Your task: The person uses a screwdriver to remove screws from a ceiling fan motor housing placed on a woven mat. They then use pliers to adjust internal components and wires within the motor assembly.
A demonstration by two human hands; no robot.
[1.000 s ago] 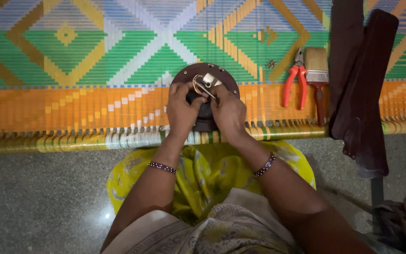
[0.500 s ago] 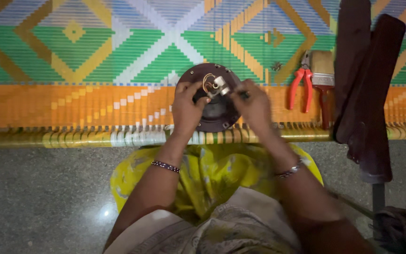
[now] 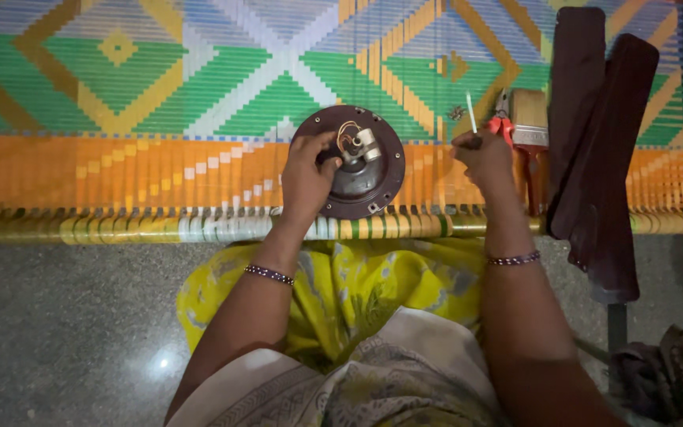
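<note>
Woven strapping of the cot, in green, yellow, orange and white bands, carries everything you are working on, so treat it as a springy surface that gives under pressure. Your left hand is curled over the left rim of the round dark-brown motor housing, thumb and fingers closed on it near the central shaft with its small coil of copper wire. The housing lies flat on the orange band, close to the near edge of the cot. I judge that a firm, steady hold there matters most: press the rim down evenly so the disc does not rock on the straps.

Your right hand is lifted clear of the housing, just to its right, pinching a thin pale rod-like tool whose tip points up and away. Bring it back square to the shaft instead of at a slant. Further right, red-handled pliers and a paintbrush lie touching each other, and two dark fan blades rest beyond them.
</note>
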